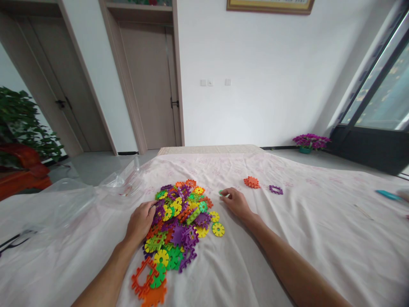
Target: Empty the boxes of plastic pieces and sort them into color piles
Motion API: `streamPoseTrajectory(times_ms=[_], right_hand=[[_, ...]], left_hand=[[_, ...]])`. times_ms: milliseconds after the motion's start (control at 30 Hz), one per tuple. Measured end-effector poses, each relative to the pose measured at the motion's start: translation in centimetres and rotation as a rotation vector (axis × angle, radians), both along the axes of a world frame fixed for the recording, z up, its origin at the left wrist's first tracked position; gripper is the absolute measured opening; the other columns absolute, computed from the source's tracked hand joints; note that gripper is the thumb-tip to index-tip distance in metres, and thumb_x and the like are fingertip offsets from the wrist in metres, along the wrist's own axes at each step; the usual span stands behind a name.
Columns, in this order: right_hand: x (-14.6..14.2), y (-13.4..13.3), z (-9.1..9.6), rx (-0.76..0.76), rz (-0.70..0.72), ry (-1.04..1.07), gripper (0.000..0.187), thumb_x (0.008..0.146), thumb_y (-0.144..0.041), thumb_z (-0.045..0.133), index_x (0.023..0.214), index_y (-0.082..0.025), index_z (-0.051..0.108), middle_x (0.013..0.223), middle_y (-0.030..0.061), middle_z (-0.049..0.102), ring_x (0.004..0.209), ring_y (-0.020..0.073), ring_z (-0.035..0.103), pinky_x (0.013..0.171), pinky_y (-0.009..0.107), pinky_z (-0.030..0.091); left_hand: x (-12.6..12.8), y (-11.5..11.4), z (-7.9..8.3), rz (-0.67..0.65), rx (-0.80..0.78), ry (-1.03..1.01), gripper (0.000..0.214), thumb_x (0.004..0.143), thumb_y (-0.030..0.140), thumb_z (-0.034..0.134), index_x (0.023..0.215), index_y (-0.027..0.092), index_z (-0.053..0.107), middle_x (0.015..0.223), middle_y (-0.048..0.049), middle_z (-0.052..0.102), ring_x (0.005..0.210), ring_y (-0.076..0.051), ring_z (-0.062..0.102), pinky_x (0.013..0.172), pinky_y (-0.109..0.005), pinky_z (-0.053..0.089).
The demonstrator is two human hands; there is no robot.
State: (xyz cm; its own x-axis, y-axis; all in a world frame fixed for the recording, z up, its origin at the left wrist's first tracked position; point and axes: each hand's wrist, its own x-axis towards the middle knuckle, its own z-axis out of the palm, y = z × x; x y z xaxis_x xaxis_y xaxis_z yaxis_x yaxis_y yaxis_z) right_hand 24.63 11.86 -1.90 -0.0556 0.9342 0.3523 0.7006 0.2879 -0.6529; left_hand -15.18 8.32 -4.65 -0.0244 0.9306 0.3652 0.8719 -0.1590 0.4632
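A heap of plastic building pieces [179,213] in purple, yellow, green and orange lies on the cloth in front of me. My left hand [140,221] rests against the heap's left side, its fingertips partly hidden among purple pieces. To the right of the heap, my right hand [235,201] pinches a small green piece [220,193] just above or on the cloth. Near it lies a yellow notched disc [218,229]. Farther right are an orange stack of pieces [252,182] and a purple open frame piece [276,189].
Clear plastic containers [121,183] stand left of the heap. Black-framed glasses [15,243] lie at the far left. A blue object [388,195] and a thin stick [363,212] are at the right. A patterned white cloth [319,238] covers the surface.
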Motion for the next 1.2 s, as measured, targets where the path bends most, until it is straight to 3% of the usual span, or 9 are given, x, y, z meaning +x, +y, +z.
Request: streamPoseTrajectory(times_ms=[133,333,533,667,767,867,967,1067,1200], right_hand=[[-1.0,-1.6,0.9,-0.183,0.271,-0.122,0.026,0.07,-0.041,0.074,0.09,-0.023,0.075,0.084,-0.0001,0.07,0.074,0.0162,0.062,0.063,0.024,0.042],[-0.9,-2.0,1.5,-0.193,0.306,-0.211,0.028,0.062,-0.038,0.081,0.085,-0.024,0.072,0.085,-0.0017,0.068,0.075,0.0151,0.059,0.064,0.023,0.038],[-0.8,-1.5,0.5,-0.297,0.291,0.041,0.019,0.066,-0.03,0.073,0.078,-0.018,0.065,0.071,-0.0026,0.064,0.064,0.0119,0.055,0.056,0.021,0.038],[0.0,-0.4,0.0,-0.255,0.145,0.31,0.018,0.072,-0.035,0.065,0.078,-0.018,0.061,0.062,-0.0033,0.06,0.056,0.0119,0.053,0.053,0.022,0.04],[1.9,0.5,-0.2,-0.134,-0.039,0.35,0.022,0.075,-0.039,0.062,0.078,-0.018,0.062,0.063,-0.001,0.063,0.056,0.0136,0.055,0.054,0.024,0.041],[4.3,1.0,-0.3,-0.021,-0.244,0.211,0.022,0.077,-0.041,0.06,0.077,-0.019,0.065,0.072,0.0022,0.068,0.066,0.0169,0.06,0.06,0.026,0.042],[6.3,1.0,-0.3,-0.048,-0.408,0.032,0.021,0.079,-0.039,0.059,0.082,-0.021,0.068,0.08,0.0033,0.07,0.074,0.019,0.063,0.064,0.027,0.04],[7.1,0.6,-0.3,-0.116,-0.475,-0.138,0.023,0.08,-0.034,0.059,0.095,-0.021,0.07,0.09,0.0064,0.07,0.082,0.0207,0.063,0.067,0.028,0.039],[6.7,0.2,0.0,-0.058,-0.487,-0.244,0.029,0.08,-0.029,0.06,0.106,-0.02,0.069,0.111,0.0105,0.065,0.097,0.0233,0.06,0.073,0.03,0.04]], left_hand=[[0.2,-0.1,0.2,-0.002,0.009,-0.009,0.045,0.094,0.039,0.033,0.119,0.018,0.064,0.121,-0.0087,0.066,0.115,-0.022,0.059,0.104,-0.035,0.042],[0.2,-0.2,0.3,-0.001,0.012,-0.025,0.045,0.093,0.039,0.034,0.119,0.017,0.064,0.121,-0.0092,0.066,0.114,-0.023,0.059,0.104,-0.037,0.042],[0.1,-0.1,0.0,-0.005,0.013,-0.025,0.046,0.093,0.041,0.034,0.119,0.017,0.065,0.121,-0.0089,0.066,0.114,-0.022,0.06,0.104,-0.036,0.043],[0.1,-0.2,0.1,0.006,0.005,-0.024,0.046,0.094,0.041,0.033,0.119,0.018,0.064,0.121,-0.0087,0.066,0.114,-0.023,0.06,0.104,-0.037,0.043],[0.2,-0.2,0.1,0.004,-0.006,-0.02,0.047,0.094,0.041,0.032,0.12,0.018,0.064,0.122,-0.0088,0.065,0.115,-0.022,0.059,0.105,-0.037,0.042],[0.1,-0.1,0.0,0.002,-0.01,-0.022,0.047,0.094,0.041,0.032,0.12,0.017,0.063,0.123,-0.0088,0.065,0.116,-0.022,0.058,0.106,-0.036,0.041],[0.1,-0.2,0.0,0.005,-0.009,-0.022,0.047,0.094,0.041,0.032,0.12,0.017,0.063,0.122,-0.0091,0.065,0.116,-0.022,0.058,0.106,-0.036,0.041],[0.2,-0.2,0.1,0.004,0.002,-0.022,0.047,0.094,0.041,0.032,0.118,0.017,0.064,0.121,-0.0092,0.066,0.115,-0.022,0.059,0.105,-0.036,0.042],[0.2,-0.2,0.1,-0.003,0.01,-0.025,0.046,0.093,0.041,0.033,0.118,0.017,0.064,0.12,-0.0089,0.066,0.114,-0.022,0.06,0.104,-0.036,0.042]])
